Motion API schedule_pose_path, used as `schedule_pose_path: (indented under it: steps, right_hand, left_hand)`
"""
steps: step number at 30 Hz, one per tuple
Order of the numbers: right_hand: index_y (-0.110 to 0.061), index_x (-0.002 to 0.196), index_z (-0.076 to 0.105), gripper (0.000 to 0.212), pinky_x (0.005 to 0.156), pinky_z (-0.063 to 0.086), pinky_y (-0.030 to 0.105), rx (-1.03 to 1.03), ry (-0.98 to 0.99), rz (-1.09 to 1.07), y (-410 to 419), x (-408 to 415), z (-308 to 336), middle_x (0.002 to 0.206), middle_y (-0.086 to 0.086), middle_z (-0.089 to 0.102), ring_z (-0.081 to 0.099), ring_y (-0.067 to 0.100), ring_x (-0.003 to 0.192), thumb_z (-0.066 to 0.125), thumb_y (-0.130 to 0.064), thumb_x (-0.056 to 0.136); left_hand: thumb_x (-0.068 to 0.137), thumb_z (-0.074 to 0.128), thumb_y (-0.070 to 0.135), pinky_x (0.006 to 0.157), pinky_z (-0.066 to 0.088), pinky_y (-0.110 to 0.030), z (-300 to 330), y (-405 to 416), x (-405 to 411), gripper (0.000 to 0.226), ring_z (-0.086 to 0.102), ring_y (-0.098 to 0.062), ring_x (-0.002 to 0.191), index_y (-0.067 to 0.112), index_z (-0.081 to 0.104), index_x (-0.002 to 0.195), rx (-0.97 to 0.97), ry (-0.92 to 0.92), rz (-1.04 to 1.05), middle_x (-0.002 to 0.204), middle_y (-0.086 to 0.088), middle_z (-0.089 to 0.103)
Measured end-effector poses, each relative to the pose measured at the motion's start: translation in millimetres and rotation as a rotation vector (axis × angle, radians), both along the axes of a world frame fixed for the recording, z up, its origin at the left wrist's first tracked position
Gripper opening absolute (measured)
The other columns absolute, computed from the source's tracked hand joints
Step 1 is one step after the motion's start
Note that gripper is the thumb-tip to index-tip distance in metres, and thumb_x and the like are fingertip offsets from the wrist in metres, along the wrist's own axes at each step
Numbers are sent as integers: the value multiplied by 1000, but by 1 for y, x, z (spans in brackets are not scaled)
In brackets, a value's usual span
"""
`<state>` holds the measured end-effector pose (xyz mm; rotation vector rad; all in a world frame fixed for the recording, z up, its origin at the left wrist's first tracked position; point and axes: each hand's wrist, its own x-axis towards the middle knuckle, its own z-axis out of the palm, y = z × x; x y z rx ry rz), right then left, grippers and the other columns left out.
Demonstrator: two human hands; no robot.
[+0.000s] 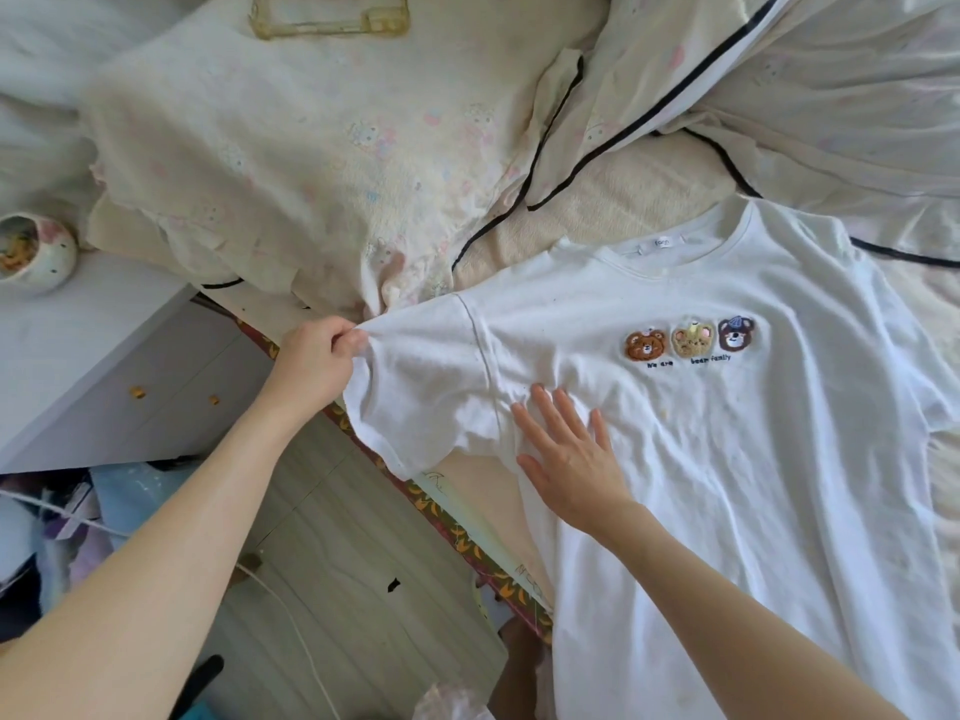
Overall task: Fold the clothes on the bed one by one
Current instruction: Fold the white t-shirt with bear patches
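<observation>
T-shirt: white bear-patch T-shirt [727,407] lies front-up, spread on the bed [597,200], no fold made yet.
Left hand [317,361]: fingers pinch the sleeve [415,387] tip, pulling it outward.
Right hand [569,454]: fingers straight, flat, pressing the shirt beside the armpit.
Left to do: every fold; crumpled pyjamas [322,148] lie unfolded.

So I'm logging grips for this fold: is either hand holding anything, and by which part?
The left hand pinches the T-shirt by its sleeve edge; the right hand lies flat on it, holding nothing.
</observation>
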<state>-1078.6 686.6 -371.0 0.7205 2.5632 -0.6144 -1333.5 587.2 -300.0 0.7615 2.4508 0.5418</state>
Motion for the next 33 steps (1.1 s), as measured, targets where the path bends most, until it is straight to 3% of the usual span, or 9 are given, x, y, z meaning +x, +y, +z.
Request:
schedule_pose_path:
  steps: [4, 8, 12, 17, 22, 25, 29, 31, 33]
  right_hand:
    - [-28, 152, -1, 60, 116, -1, 52, -9, -44, 20, 2, -1, 2, 160, -1, -12, -13, 25, 146, 30, -38, 102]
    - [-28, 152, -1, 59, 115, -4, 52, -30, -44, 5, 0, -2, 2, 160, 0, -13, -15, 25, 146, 29, -38, 102]
    - [-29, 152, 0, 61, 115, -3, 54, 15, -18, -9, -4, -2, 0, 160, 2, -12, -14, 27, 146, 32, -38, 102]
    - [-24, 144, 33, 67, 103, 22, 65, 100, 87, 13, -24, 9, -9, 153, 13, 30, 29, 39, 139, 62, -38, 85]
    - [-23, 139, 43, 55, 101, 33, 62, 48, 150, 4, -28, 14, -6, 150, 12, 36, 32, 33, 136, 32, -45, 91]
    - [-21, 141, 43, 46, 108, 33, 47, -164, 335, -255, -21, 25, 10, 152, 7, 32, 36, 21, 136, 38, -38, 98]
    - [-30, 118, 55, 25, 98, 46, 32, -604, 452, -990, -6, 56, 47, 124, -9, 58, 56, 10, 117, 48, -40, 96]
    - [-25, 108, 61, 52, 90, 51, 34, -762, 537, -1325, 5, 78, 55, 113, -2, 67, 64, 12, 104, 56, -67, 77]
    - [-21, 108, 61, 75, 84, 52, 34, -798, 542, -1489, 18, 98, 57, 108, 2, 70, 67, 14, 98, 60, -78, 60]
  left_hand:
    - [102, 37, 20, 60, 33, -19, 2, 0, 3, 23, 47, -16, 85, 7, 56, 102, 90, -160, 59, 82, 2, 52]
    - [93, 57, 21, 61, 37, -17, 1, -5, 1, 6, 49, -9, 75, 20, 52, 94, 35, -270, -32, 87, 3, 54]
    - [91, 58, 9, 65, 37, -20, -4, -17, -7, 13, 50, -16, 84, 14, 59, 102, -82, -164, -60, 97, -4, 55]
    - [98, 44, 11, 78, 34, -29, -2, -19, -8, 22, 47, -18, 94, 6, 58, 114, -65, -49, 35, 104, -5, 57]
    - [100, 38, 13, 77, 34, -27, 16, -7, 9, 26, 50, -19, 100, 9, 56, 119, -25, -3, 42, 110, -6, 59]
    - [98, 44, 10, 78, 43, -26, 38, 20, 24, 27, 55, -15, 99, 6, 59, 120, 123, -156, 121, 113, -3, 61]
    - [94, 45, 1, 90, 50, -34, 62, 86, 71, 29, 59, -17, 98, 9, 62, 117, 383, -389, 86, 110, -10, 63]
    - [98, 43, 4, 84, 55, -33, 72, 116, 110, 37, 61, -19, 95, 7, 47, 135, 405, -709, 1, 117, -16, 61]
    - [98, 45, 10, 85, 54, -32, 65, 130, 142, 42, 63, -20, 101, 9, 40, 141, 365, -799, -112, 120, -13, 61]
